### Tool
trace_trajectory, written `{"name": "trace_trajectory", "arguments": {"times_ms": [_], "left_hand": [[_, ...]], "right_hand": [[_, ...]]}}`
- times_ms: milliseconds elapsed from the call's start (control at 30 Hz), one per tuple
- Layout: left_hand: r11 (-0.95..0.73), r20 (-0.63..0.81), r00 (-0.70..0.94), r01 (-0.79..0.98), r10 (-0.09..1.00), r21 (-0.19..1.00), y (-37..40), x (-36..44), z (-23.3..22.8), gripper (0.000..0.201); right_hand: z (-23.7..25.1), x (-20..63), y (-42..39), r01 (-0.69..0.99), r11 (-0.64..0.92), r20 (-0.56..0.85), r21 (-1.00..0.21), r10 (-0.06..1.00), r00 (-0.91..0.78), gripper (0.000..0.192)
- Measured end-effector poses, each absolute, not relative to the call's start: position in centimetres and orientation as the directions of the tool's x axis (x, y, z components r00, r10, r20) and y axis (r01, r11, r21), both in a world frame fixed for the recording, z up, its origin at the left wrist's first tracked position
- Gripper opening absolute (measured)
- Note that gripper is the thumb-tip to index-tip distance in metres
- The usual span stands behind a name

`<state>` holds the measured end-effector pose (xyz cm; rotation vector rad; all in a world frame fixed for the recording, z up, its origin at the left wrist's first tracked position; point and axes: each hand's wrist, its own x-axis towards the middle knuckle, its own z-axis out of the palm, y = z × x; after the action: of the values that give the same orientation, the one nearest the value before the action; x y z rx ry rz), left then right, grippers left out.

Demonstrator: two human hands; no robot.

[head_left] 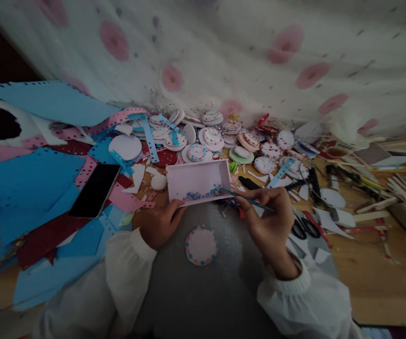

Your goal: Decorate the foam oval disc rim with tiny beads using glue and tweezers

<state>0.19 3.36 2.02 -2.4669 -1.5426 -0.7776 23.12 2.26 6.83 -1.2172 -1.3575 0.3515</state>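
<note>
My left hand [162, 225] grips the lower left edge of a shallow white box [198, 175] and tilts it toward me. Small blue and pink dots [203, 193] lie along the box's lower side. Between the thumb and fingers of my right hand [271, 219] is a thin dark pair of tweezers [248, 198]. Their tip reaches into the box at the dots' right end. Below the box, a round white disc [201, 245] edged with blue and pink dots lies on a grey mat [203, 296].
Behind the box are piled many decorated paper discs [211, 137]. Blue sheets [29, 188] and a phone [95, 190] lie left. To the right are scissors [305, 228], paper scraps and wooden sticks [375, 205]. A flowered curtain [217, 52] hangs behind.
</note>
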Motion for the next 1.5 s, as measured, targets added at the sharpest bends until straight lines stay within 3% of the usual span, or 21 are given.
{"name": "trace_trajectory", "arguments": {"times_ms": [200,433,567,633,700,833,1000,1200,1500], "left_hand": [[-0.434,0.421,0.297,0.856,0.857,0.280,3.7,0.0,1.5,0.023],[-0.291,0.312,0.120,0.753,0.942,0.590,5.6,0.2,0.8,0.032],[-0.311,0.425,-0.010,0.666,0.905,0.678,5.2,1.5,1.8,0.046],[-0.380,0.474,-0.019,0.571,0.880,0.728,4.6,2.3,2.2,0.033],[-0.384,0.406,0.053,0.457,0.912,0.802,4.0,3.1,2.5,0.013],[-0.173,0.109,0.210,0.311,0.972,0.935,3.9,3.6,2.4,0.015],[-0.120,0.048,0.285,0.242,0.957,0.963,4.1,3.3,1.8,0.015],[-0.087,0.028,0.264,0.214,0.964,0.973,4.0,3.1,0.7,0.014],[-0.106,0.057,0.275,0.165,0.960,0.981,4.2,3.2,0.9,0.013]], "right_hand": [[4.6,22.9,1.3,0.298,0.434,0.517,-0.850,0.794,0.320,0.035],[3.5,23.5,1.6,0.180,0.404,0.442,-0.897,0.838,0.319,0.035],[3.3,23.4,1.2,0.103,0.383,0.396,-0.918,0.868,0.299,0.036],[3.3,23.3,1.1,0.103,0.388,0.401,-0.916,0.872,0.281,0.036],[3.4,23.1,0.9,0.119,0.391,0.409,-0.913,0.873,0.267,0.037],[3.4,22.6,0.7,0.127,0.374,0.394,-0.919,0.891,0.223,0.037],[3.4,22.1,0.5,0.166,0.354,0.381,-0.920,0.906,0.182,0.038],[3.2,21.9,0.4,0.160,0.354,0.378,-0.921,0.913,0.156,0.037],[3.0,22.3,0.4,0.082,0.298,0.309,-0.951,0.924,0.226,0.033]]}}
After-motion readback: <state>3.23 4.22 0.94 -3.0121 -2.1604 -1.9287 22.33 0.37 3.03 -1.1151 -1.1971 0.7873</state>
